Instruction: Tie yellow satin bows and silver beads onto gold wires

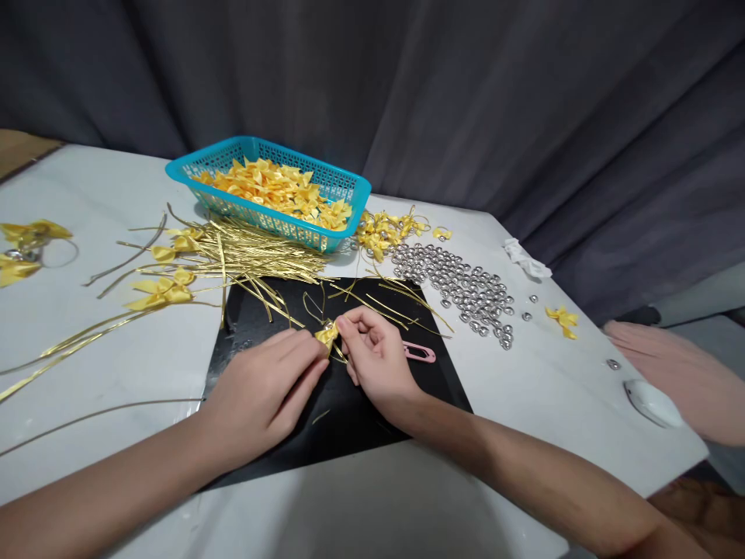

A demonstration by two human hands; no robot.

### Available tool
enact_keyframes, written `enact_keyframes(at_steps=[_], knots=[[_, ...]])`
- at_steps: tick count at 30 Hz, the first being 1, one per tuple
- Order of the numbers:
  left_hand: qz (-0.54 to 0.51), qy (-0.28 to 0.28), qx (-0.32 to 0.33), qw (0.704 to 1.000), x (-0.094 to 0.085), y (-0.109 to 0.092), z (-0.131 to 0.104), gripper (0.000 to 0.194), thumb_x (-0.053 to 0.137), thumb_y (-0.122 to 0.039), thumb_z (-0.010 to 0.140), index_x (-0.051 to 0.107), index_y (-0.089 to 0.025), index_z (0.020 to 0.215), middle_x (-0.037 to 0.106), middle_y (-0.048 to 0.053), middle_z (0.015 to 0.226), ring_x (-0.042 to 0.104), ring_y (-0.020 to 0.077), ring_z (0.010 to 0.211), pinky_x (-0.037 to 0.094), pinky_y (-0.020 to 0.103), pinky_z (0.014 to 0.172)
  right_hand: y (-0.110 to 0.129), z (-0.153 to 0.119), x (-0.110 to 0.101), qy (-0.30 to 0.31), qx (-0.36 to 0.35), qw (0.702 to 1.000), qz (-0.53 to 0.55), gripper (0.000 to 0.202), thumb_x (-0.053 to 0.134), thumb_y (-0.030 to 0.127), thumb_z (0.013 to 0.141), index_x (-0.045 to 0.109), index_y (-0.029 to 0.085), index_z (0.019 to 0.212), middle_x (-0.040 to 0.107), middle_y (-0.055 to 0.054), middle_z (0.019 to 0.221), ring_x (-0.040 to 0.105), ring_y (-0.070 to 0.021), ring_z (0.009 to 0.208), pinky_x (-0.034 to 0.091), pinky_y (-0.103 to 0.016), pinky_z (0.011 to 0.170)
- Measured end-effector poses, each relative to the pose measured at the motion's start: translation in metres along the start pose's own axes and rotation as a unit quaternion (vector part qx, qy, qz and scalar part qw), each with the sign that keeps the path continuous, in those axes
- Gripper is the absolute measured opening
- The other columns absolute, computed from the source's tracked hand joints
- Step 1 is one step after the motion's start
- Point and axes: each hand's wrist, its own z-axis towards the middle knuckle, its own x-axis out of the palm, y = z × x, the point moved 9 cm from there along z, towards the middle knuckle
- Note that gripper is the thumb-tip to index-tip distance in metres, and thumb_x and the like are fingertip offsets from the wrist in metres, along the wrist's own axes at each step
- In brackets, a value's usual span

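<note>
Yel. bow [327, 336] btwn L grip [265, 380] & R grip [378, 355]

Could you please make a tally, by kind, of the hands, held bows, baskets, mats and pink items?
Hands (left hand, right hand): 2
Held bow: 1
Basket: 1
Mat: 1
Pink item: 1
Total: 6

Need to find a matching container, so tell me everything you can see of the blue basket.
The basket is turquoise, roughly rectangular and apparently plastic, with a smooth, solid rim and sides pierced by many small openings. It stands upright, set at a slant, towards the far side of the white table, before the dark curtain. A heap of yellow bows covers its floor. Gold strips lie along its near side; whether any run beneath it is unclear. Neither the left hand nor the right hand touches it.
</note>
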Motion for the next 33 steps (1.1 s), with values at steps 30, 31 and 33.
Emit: enact_keyframes(at_steps=[30,31,33], knots=[[-0.259,-0.035,-0.224,0.939,-0.004,0.035,0.000,0.022,0.051,-0.037,0.087,0.057,-0.021,0.074,0.055,-0.003,0.066,0.050,0.0121,0.058,0.039,0.023,0.054,0.015,0.008,0.008,0.179,0.095,0.977,-0.068,0.034,0.074,0.044,0.073,0.066,0.015,0.088,0.050,0.006,0.054,0.041,-0.0041,0.043,0.037,-0.015,0.039],[-0.271,-0.052,-0.243,0.930,-0.006,0.038,-0.001,0.022,0.052,-0.038,0.087,0.057,-0.020,0.074,0.053,-0.004,0.063,0.049,0.0114,0.056,0.039,0.022,0.053,0.015,0.006,0.010,0.195,0.108,0.973,-0.066,0.036,0.073,0.044,0.074,0.065,0.016,0.094,0.049,0.007,0.052,0.041,-0.0046,0.042,0.037,-0.015,0.039],[-0.295,-0.078,-0.271,0.913,-0.010,0.043,-0.003,0.024,0.053,-0.040,0.085,0.056,-0.020,0.072,0.051,-0.005,0.060,0.046,0.0103,0.053,0.039,0.021,0.051,0.012,0.001,0.015,0.243,0.152,0.957,-0.046,0.040,0.073,0.044,0.074,0.060,0.017,0.101,0.048,0.009,0.051,0.040,-0.0045,0.039,0.038,-0.015,0.037]])
